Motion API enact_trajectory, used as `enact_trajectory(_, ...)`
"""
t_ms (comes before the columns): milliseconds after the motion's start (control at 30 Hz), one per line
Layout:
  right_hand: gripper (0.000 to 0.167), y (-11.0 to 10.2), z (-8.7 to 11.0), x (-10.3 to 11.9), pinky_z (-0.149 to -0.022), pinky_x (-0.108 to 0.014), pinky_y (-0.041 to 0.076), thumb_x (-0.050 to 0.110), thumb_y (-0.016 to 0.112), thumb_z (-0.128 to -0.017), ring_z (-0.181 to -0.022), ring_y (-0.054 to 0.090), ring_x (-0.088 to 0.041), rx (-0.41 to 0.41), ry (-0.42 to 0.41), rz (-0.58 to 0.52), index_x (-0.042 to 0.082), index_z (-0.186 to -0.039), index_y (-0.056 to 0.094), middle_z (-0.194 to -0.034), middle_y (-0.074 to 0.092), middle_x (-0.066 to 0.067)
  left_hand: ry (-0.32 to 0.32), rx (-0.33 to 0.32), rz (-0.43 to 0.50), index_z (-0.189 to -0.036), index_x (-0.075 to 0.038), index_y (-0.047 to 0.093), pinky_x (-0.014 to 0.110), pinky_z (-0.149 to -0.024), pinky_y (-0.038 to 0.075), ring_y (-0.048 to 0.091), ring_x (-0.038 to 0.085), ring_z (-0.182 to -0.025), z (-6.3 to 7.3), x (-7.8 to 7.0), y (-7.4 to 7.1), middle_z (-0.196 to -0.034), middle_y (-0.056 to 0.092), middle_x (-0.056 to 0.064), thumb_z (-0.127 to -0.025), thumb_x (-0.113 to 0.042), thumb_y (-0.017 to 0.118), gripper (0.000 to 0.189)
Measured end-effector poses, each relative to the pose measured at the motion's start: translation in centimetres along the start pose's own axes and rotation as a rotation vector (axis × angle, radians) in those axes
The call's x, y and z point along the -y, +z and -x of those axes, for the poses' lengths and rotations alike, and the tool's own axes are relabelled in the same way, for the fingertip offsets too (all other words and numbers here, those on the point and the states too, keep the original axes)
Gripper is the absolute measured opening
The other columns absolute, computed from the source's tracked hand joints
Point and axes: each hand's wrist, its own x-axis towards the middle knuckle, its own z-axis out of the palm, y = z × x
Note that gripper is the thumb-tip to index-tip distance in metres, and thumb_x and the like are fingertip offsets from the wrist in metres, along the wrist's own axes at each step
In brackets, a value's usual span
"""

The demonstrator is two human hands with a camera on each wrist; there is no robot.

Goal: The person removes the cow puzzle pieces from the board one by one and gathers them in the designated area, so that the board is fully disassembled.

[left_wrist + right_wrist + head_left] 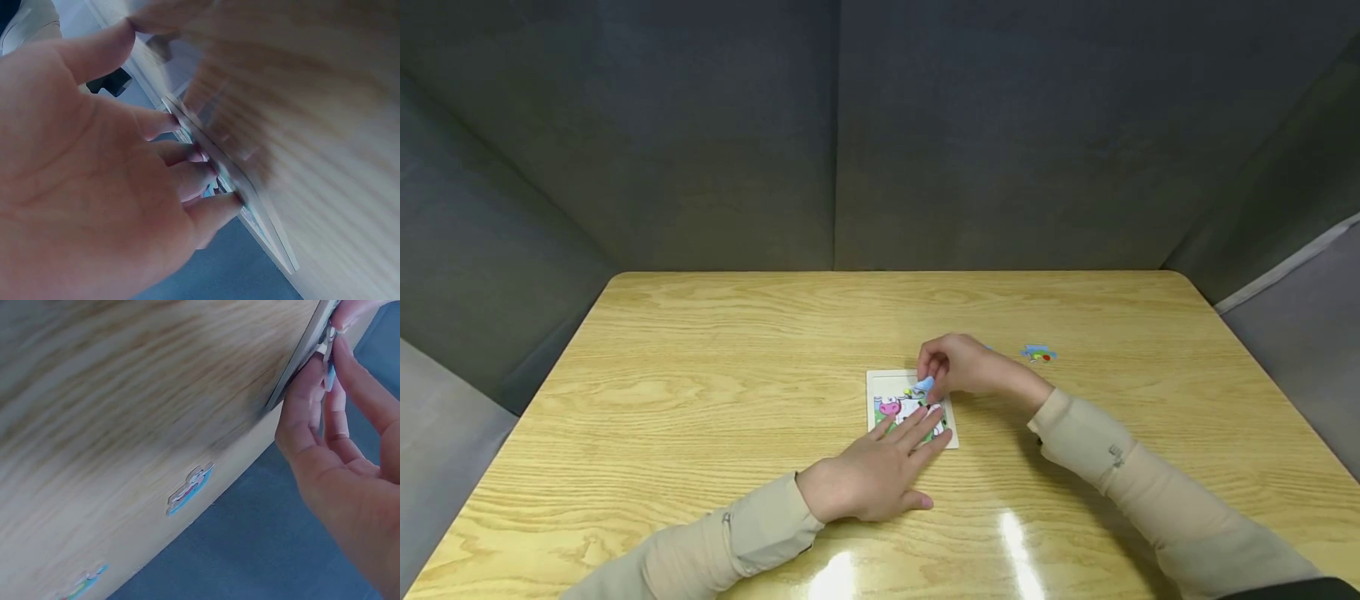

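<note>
A square jigsaw puzzle (888, 408) in a pale frame (871, 387) lies on the table, its lower part filled with a cow picture. My left hand (880, 477) lies across its near side, straight fingers spread over the pieces and thumb out to the side. In the left wrist view the fingertips (228, 201) press at the frame's edge. My right hand (958, 364) pinches a blue-topped puzzle piece (922, 386) between thumb and fingers over the upper right of the frame. That piece (330, 374) stands tilted in the right wrist view.
To the right of the frame lies a loose puzzle piece (1039, 353) with blue, green and red on it. Another loose piece (189, 489) shows in the right wrist view, mostly hidden behind my right hand from above. Dark panels (880, 142) stand behind the wooden table (715, 358).
</note>
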Motion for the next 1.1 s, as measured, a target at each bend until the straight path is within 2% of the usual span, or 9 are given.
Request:
enact_trajectory(267, 0.019, -1.4, 0.9, -1.1, -0.066, -0.025, 0.053, -0.003, 0.08, -0.077, -0.073, 0.06, -0.019, -0.028, 0.013, -0.103, 0.0, -0.089, 0.065, -0.08, 0.064, -0.008, 0.003, -0.001, -0.009, -0.159, -0.016, 0.01, 0.046, -0.118, 0.013, -0.005, 0.022, -0.149, -0.1, -0.1, 0.0, -0.164, -0.007, 0.007, -0.1, -0.053, 0.043, 0.078)
enact_trajectory(500, 0.017, -3.4, 2.3, -2.3, -0.07, -0.036, 0.056, -0.003, 0.077, -0.081, -0.074, 0.064, -0.02, -0.076, 0.054, -0.192, -0.003, -0.092, 0.065, -0.084, 0.067, -0.014, 0.001, -0.008, 0.002, -0.159, -0.016, 0.01, 0.046, -0.118, 0.014, -0.003, 0.022, -0.15, -0.1, -0.1, 0.0, -0.164, -0.005, 0.007, -0.099, -0.052, 0.044, 0.078)
enact_trajectory(667, 0.018, -5.0, 3.6, -3.1, -0.072, -0.037, 0.056, -0.001, 0.076, -0.083, -0.077, 0.066, -0.022, -0.119, 0.089, -0.197, -0.004, -0.095, 0.064, -0.087, 0.068, -0.015, -0.001, -0.007, 0.007, -0.159, -0.016, 0.009, 0.046, -0.118, 0.013, -0.003, 0.022, -0.149, 0.0, -0.2, 0.0, -0.164, -0.006, 0.007, -0.099, -0.052, 0.044, 0.078)
enact_trajectory(900, 0.026, -7.5, 5.5, -5.4, -0.062, -0.031, 0.05, 0.006, 0.078, -0.083, -0.074, 0.062, -0.022, -0.198, 0.143, -0.177, -0.004, -0.1, 0.063, -0.087, 0.066, -0.013, 0.006, -0.012, 0.006, -0.159, -0.015, 0.009, 0.047, -0.118, 0.014, -0.003, 0.022, -0.149, 0.1, -0.3, 0.0, -0.164, -0.007, 0.008, -0.099, -0.051, 0.045, 0.078)
enact_trajectory(1033, 0.027, -9.0, 6.6, -7.2, -0.066, -0.034, 0.053, 0.008, 0.077, -0.084, -0.075, 0.063, -0.023, -0.229, 0.172, -0.189, -0.006, -0.102, 0.062, -0.086, 0.065, -0.012, 0.006, -0.015, 0.0, -0.159, -0.014, 0.01, 0.047, -0.118, 0.014, -0.003, 0.022, -0.149, 0.1, -0.3, 0.0, -0.164, -0.007, 0.008, -0.099, -0.051, 0.045, 0.078)
enact_trajectory(1100, 0.029, -9.6, 7.2, -8.2, -0.069, -0.034, 0.054, 0.007, 0.076, -0.085, -0.075, 0.062, -0.019, -0.25, 0.192, -0.196, -0.008, -0.104, 0.061, -0.086, 0.065, -0.01, 0.006, -0.016, -0.001, -0.159, -0.014, 0.01, 0.047, -0.118, 0.014, -0.003, 0.022, -0.149, 0.1, -0.3, 0.0, -0.164, -0.007, 0.008, -0.099, -0.05, 0.045, 0.078)
